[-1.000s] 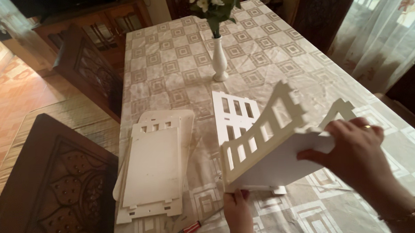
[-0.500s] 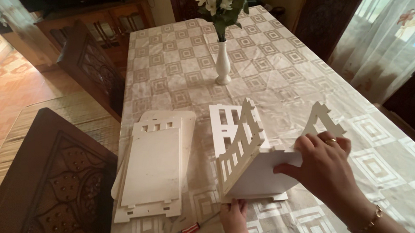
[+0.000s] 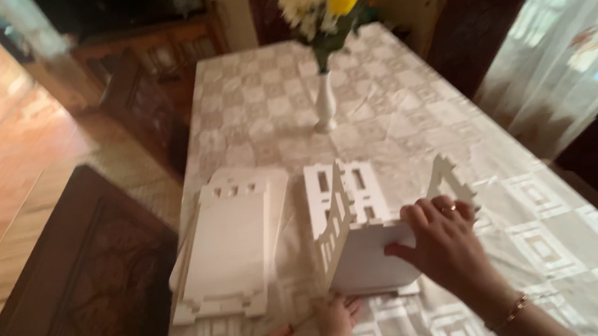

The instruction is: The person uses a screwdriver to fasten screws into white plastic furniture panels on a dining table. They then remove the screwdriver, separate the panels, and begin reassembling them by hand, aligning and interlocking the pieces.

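Fingers point(image 3: 430, 214) of the right hand point(image 3: 446, 249) lie spread flat on a white wooden panel point(image 3: 372, 259); left hand point(image 3: 335, 317) fingers touch its lower edge, grip unclear.

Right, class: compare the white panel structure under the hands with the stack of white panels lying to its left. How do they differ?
The panel structure stands up from the table, its slotted walls joined at angles; the stack of panels lies flat. The right hand presses on the structure and the left hand touches its base; no hand touches the stack. Both are white, notched and rest on the patterned tablecloth.
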